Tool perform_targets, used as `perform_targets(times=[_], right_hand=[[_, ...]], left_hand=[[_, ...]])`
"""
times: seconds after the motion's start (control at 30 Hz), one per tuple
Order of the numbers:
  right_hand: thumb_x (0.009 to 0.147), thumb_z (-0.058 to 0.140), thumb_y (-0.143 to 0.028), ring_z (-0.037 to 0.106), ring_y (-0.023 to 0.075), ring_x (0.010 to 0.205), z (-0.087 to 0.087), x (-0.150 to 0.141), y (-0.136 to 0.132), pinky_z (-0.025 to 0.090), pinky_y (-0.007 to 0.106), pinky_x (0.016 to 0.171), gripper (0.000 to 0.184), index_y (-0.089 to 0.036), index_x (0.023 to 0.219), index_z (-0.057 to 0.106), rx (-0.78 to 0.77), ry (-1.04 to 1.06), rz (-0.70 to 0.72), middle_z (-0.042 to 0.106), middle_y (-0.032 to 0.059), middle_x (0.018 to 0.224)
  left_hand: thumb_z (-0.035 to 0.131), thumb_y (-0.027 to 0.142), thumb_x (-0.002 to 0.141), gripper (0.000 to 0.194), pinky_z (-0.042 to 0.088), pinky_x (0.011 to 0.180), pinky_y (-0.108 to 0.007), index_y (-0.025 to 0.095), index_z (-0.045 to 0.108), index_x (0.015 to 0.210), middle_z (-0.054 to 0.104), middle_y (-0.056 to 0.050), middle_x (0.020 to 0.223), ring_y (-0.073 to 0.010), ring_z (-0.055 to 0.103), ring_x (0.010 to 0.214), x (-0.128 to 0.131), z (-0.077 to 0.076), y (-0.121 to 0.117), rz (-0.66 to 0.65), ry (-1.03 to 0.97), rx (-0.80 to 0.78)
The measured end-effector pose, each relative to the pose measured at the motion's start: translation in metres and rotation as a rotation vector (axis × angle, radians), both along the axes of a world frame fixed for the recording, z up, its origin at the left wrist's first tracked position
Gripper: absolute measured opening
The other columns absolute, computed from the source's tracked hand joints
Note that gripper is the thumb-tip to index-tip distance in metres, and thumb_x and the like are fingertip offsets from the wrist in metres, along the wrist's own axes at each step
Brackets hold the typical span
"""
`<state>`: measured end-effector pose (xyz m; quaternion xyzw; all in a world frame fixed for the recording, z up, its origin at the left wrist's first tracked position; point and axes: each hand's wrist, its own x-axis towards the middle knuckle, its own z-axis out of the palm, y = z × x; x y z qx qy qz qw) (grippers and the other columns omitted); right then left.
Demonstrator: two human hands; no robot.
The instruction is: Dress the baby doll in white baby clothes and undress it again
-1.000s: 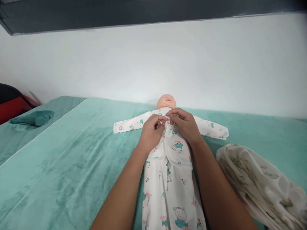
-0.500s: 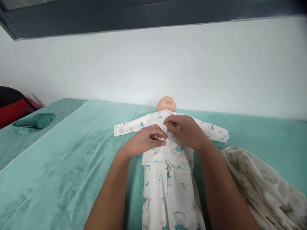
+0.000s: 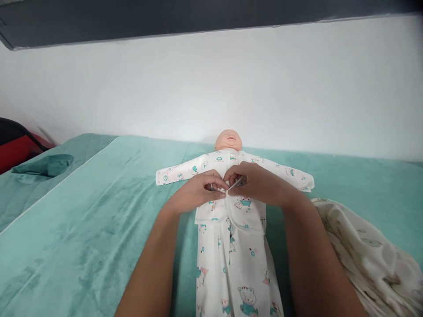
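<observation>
A baby doll [image 3: 228, 140] lies on its back, dressed in a white printed baby jacket [image 3: 246, 211] with its sleeves spread to both sides. Matching printed trousers [image 3: 238, 268] cover the lower body. My left hand [image 3: 201, 190] pinches the jacket's front edge at mid-chest. Close against it, my right hand [image 3: 256, 182] is closed on the other front edge, with a narrow fold of cloth showing between thumb and fingers. The two sets of fingertips almost meet at the front opening. Any fastener there is too small to make out.
The doll rests on a green velvety bed cover [image 3: 99, 220] beside a white wall [image 3: 198, 88]. A crumpled white patterned cloth [image 3: 366, 246] lies at the right. A red and black object [image 3: 16, 145] stands at the far left, near a dark green fabric piece [image 3: 44, 166].
My right hand has moved slightly down, and its fingers have turned in towards the left fingertips. The raised flap of jacket cloth has folded down. The view has shifted a little.
</observation>
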<state>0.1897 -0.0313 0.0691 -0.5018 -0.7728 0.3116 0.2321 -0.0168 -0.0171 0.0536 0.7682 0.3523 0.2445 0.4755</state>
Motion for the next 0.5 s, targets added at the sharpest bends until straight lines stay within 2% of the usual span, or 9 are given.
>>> perform_targets(times=[0.2,0.5], right_hand=[[0.070,0.061,-0.018,0.062,0.0178,0.078,0.0001,0.0044,-0.0007,0.046,0.028,0.061,0.022,-0.027,0.089,0.068,-0.085,0.097,0.008,0.068,0.0000,0.086],[0.069,0.062,-0.021,0.060,0.0163,0.080,0.0022,0.0031,-0.0011,0.046,0.027,0.066,0.022,-0.025,0.090,0.068,-0.137,0.125,-0.028,0.066,-0.0006,0.088]], left_hand=[[0.065,0.028,0.081,0.010,0.041,0.067,-0.026,0.023,0.073,0.085,0.060,-0.002,0.089,-0.0132,0.054,0.078,-0.0005,-0.0060,0.0024,0.012,-0.038,0.009],[0.072,0.027,0.074,0.011,0.041,0.067,-0.024,0.019,0.070,0.081,0.059,0.002,0.079,-0.0101,0.052,0.072,0.0016,-0.0005,0.0004,0.066,-0.035,-0.070]])
